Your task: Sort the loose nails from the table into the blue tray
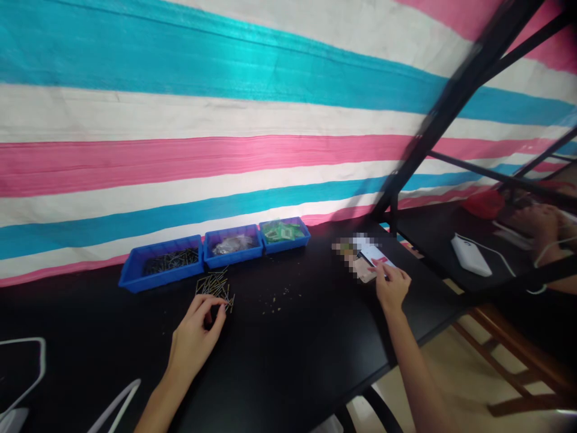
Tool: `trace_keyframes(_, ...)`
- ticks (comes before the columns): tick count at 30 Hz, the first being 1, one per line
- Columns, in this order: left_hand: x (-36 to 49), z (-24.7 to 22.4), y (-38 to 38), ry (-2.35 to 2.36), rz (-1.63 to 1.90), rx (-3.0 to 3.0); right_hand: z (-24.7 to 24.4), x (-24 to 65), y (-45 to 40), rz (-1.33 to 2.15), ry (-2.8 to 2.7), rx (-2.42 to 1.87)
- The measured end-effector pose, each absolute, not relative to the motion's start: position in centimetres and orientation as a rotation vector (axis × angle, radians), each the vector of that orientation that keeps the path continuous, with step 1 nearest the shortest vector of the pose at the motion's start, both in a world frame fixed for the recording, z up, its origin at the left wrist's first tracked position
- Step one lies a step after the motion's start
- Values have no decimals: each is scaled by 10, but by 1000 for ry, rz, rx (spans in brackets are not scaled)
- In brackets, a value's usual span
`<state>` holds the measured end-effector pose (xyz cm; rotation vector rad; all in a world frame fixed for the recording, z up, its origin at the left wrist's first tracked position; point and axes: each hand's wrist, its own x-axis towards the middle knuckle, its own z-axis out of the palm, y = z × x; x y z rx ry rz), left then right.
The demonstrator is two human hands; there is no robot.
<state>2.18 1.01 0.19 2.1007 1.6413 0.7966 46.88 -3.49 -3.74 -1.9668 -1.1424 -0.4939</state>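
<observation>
My left hand (196, 334) is at a loose pile of thin metal pins or nails (215, 285) on the black table. Its thumb and forefinger curve together at the pile's near edge; whatever is between the tips is too small to make out. To the right, my right hand (393, 287) has its fingers drawn together at the near edge of a flat, pale, phone-like object (370, 251) with a red patch on it. What these fingertips pinch, if anything, is unclear. Part of the area beside that object is blurred into blocks.
Along the striped sheet stand blue bins: one with dark metal pieces (128, 276), one with clear plastic bags (233, 244), one with green packets (283, 231). A black metal frame (419, 153) slants at right. Beyond it are a white device (470, 255) and another person's hands (543, 225).
</observation>
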Motion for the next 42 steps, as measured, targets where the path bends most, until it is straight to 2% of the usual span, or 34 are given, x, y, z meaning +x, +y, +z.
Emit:
trace_keyframes(14, 15, -2, 14, 1668, 835, 2113, -32, 465, -38, -496, -1172, -1924)
trace_keyframes(23, 15, -5, 16, 1675, 827, 2108, -27, 460, -36, -369, -1438, -1831)
trace_keyframes(42, 15, -3, 14, 1677, 827, 2131, -28, 460, -38, -393, -1326, -1963)
